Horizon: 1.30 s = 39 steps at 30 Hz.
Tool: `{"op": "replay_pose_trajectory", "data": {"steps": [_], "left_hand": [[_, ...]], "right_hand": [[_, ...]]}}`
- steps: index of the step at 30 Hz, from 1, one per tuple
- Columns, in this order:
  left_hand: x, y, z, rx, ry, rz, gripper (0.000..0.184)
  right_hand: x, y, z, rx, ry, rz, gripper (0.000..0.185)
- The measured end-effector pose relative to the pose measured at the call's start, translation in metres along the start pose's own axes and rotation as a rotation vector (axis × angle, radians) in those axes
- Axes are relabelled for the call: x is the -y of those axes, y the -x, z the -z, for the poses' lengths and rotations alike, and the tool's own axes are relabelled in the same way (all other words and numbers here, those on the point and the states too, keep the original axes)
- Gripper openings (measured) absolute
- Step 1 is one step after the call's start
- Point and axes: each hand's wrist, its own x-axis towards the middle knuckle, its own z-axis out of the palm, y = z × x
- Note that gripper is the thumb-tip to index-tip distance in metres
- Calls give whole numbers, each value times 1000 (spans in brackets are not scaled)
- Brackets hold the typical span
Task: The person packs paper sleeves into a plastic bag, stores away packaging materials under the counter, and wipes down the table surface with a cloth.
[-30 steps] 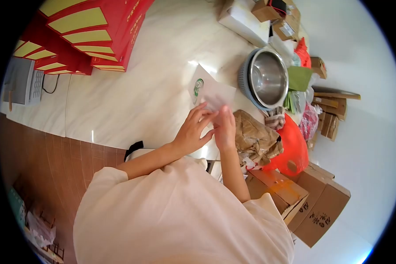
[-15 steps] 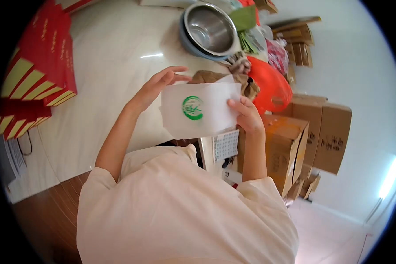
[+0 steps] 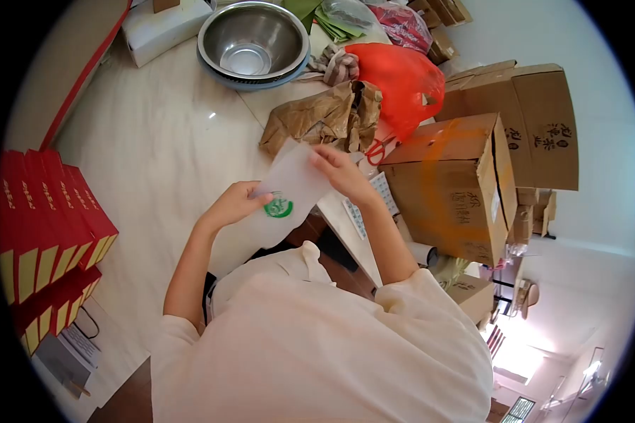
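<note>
A thin white translucent sheet [image 3: 298,178] with a round green print hangs between my hands above the table edge. Whether it is a flat bag or a single layer cannot be made out. My left hand [image 3: 237,203] pinches its left side, thumb beside the green print. At the upper right edge my right hand [image 3: 337,171] grips it, its fingertips slightly blurred. A crumpled brown paper bag [image 3: 310,118] lies on the table just beyond the sheet.
Steel bowl [image 3: 254,42] in a blue basin stands at the back. Red plastic bag [image 3: 401,84], red-handled scissors [image 3: 378,151] and a taped carton [image 3: 441,180] are on the right. Red boxes [image 3: 53,211] stand at the left on the marble-patterned table [image 3: 155,134].
My left hand, apart from the sheet before, now grips its left side. The right hand has moved to the sheet's upper edge, and the sheet is tilted. The camera view has shifted.
</note>
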Motion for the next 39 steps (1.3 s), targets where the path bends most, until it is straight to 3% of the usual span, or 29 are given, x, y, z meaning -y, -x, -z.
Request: {"op": "replay_pose_trajectory", "data": {"steps": [1,3,4,6,7,9,10,13,14,15,18,21,23,24,26,30,33,37,39], "left_hand": [[3,2,3,-2,-17,14,35],[5,8,14,-258,-306,49,30],[17,11,21,-264,-334,55,30],[55,19,32,-545,-301,32,28],[63,25,36,-551,-325,36,28],[74,37,43,-735,-317,78,32],[80,40,45,-742,-336,83,32],[87,46,48,-911,-372,162,36],[88,44,46,-969,-355,189,37],[87,43,44,-1020,-337,217,38],[93,35,37,-1111,-359,287,44],[113,29,78,-1027,-292,155,52],[23,12,104,-902,-350,183,56],[7,-9,119,-1069,-452,57,49],[-63,-50,146,-856,-330,-99,36],[-113,-152,204,-584,-316,-34,38],[-92,-227,235,-551,-573,82,45],[-52,-274,271,-627,-1241,171,58],[-43,-259,257,-844,-1425,-254,46]], "right_hand": [[-7,-6,5,-1,-21,5,32],[-24,-21,24,-546,497,131,49],[-30,-25,32,-554,470,140,49],[-42,-33,50,-808,808,-4,77],[-53,-39,55,-812,782,-1,77],[-87,-55,57,-708,492,-133,94],[-99,-64,51,-700,535,-143,96],[-114,-71,36,-566,429,-305,89],[-114,-73,32,-591,394,-288,72],[-122,-76,29,-594,381,-300,72],[-145,-81,29,-722,291,-12,46],[-133,-67,27,-703,296,38,45],[-121,-47,14,-717,259,59,41],[-107,-34,10,-681,203,33,40],[-93,-13,-2,-670,153,35,38],[-73,22,-25,-690,32,6,38],[-66,52,-33,-695,-16,-30,39],[-58,87,-47,-614,-67,-36,43],[-55,103,-60,-596,-91,-66,43]]}}
